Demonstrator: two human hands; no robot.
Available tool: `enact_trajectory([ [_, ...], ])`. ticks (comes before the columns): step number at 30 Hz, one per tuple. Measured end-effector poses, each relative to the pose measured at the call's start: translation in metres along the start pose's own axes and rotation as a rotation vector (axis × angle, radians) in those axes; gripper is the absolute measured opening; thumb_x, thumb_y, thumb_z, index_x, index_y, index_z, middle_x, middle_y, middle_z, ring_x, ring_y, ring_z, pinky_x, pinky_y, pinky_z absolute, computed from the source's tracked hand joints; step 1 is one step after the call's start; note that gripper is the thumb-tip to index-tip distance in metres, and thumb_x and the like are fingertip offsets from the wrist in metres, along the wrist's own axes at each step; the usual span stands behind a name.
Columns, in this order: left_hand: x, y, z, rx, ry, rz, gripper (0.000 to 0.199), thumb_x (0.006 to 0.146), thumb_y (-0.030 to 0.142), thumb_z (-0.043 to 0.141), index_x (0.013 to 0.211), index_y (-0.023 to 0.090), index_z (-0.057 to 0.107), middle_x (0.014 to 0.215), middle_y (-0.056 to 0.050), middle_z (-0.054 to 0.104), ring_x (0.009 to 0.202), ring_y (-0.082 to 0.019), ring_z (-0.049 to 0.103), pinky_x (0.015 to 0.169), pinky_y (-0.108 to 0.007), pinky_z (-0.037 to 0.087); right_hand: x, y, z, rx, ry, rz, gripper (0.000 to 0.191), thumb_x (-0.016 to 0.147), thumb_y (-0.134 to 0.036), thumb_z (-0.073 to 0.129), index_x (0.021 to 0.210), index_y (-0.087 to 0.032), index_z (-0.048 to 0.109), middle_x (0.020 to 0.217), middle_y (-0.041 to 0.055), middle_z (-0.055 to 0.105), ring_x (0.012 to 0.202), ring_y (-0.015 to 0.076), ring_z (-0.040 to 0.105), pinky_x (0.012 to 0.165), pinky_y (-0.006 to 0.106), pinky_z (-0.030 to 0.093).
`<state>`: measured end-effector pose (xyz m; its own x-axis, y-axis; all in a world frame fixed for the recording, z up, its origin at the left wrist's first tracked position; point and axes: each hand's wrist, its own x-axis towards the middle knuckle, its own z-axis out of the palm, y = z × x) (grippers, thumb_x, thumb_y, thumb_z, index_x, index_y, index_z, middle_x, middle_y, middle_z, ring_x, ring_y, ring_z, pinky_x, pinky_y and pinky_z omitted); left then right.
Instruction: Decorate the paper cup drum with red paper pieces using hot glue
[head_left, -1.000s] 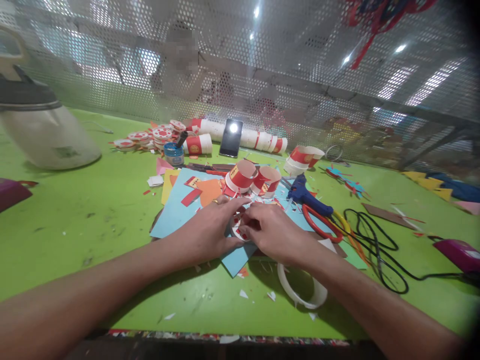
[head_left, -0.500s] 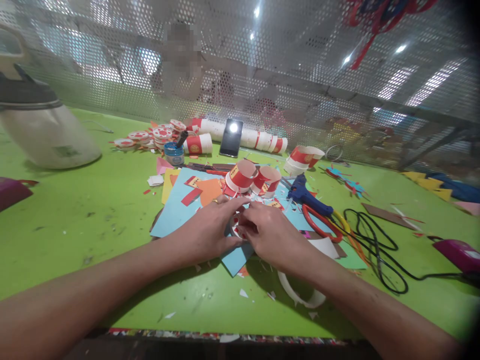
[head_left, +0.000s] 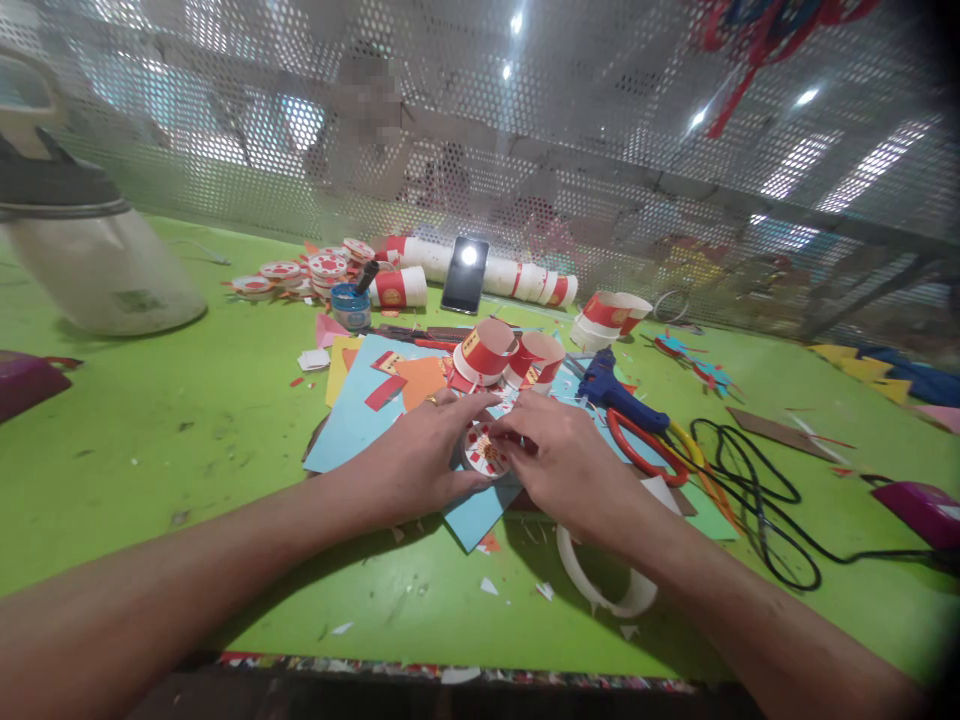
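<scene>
A small round white paper disc (head_left: 480, 452) with red squares around its face and a brownish patch in the middle lies over blue paper. My left hand (head_left: 420, 450) curves round its left side, thumb at the near edge and fingers at the far edge. Over its right side, my right hand (head_left: 562, 450) is bent with the fingertips pinched near the middle; whatever they hold is too small to make out. Just beyond stand two cut red-and-white paper cup pieces (head_left: 486, 352). The blue sheet (head_left: 360, 425) carries red and orange scraps.
Right of my hands lie a blue glue gun (head_left: 622, 390), orange-handled scissors (head_left: 649, 450) and a black cable (head_left: 750, 500). A white ring (head_left: 637, 600) is near the front. Behind are a blue jar (head_left: 350, 308), a phone (head_left: 465, 275) and stacked cups (head_left: 510, 275); a kettle (head_left: 97, 260) stands left.
My right hand has shifted slightly right, off the middle of the disc, so more of its decorated face shows. The left hand keeps its place around the disc.
</scene>
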<state>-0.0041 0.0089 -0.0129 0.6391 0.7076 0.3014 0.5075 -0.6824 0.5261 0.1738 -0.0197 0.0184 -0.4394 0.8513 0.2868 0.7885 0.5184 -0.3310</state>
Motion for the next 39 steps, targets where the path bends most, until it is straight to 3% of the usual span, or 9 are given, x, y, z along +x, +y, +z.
enact_trajectory([
  [10,-0.001,0.000,0.000,0.013,-0.001,-0.001,0.066,0.076,0.022,0.065,0.137,0.018,0.040,0.111,-0.012,0.065,0.105,-0.030,0.058,0.082,-0.045,0.051,-0.009,-0.005,0.008,-0.081,-0.025,-0.187,0.027,0.091,-0.006,0.042,0.077,-0.013,0.064,0.083,0.0074,0.056,0.077,0.0187,0.048,0.067,0.032,0.039],
  [19,0.000,-0.001,0.000,0.016,-0.014,-0.010,0.068,0.077,0.024,0.066,0.139,0.014,0.038,0.112,-0.014,0.065,0.104,-0.031,0.058,0.083,-0.045,0.050,-0.010,0.000,0.010,-0.068,-0.069,-0.174,0.025,0.088,-0.003,0.044,0.080,-0.012,0.066,0.086,0.0084,0.057,0.081,0.0199,0.051,0.068,0.033,0.040],
  [25,0.000,-0.001,0.002,-0.006,-0.005,-0.012,0.070,0.077,0.028,0.068,0.138,0.017,0.037,0.115,-0.013,0.065,0.105,-0.031,0.059,0.083,-0.046,0.050,-0.009,0.000,0.005,-0.029,0.000,-0.125,0.024,0.092,-0.008,0.045,0.080,-0.012,0.066,0.080,0.0071,0.057,0.076,0.0187,0.050,0.066,0.032,0.039],
  [39,-0.001,0.002,0.001,0.012,-0.026,-0.006,0.062,0.075,0.019,0.064,0.133,0.012,0.044,0.112,-0.015,0.064,0.104,-0.032,0.057,0.083,-0.046,0.050,-0.007,-0.005,0.011,-0.079,-0.049,-0.161,0.019,0.086,-0.006,0.050,0.075,-0.012,0.065,0.081,0.0073,0.058,0.077,0.0195,0.051,0.067,0.033,0.040],
])
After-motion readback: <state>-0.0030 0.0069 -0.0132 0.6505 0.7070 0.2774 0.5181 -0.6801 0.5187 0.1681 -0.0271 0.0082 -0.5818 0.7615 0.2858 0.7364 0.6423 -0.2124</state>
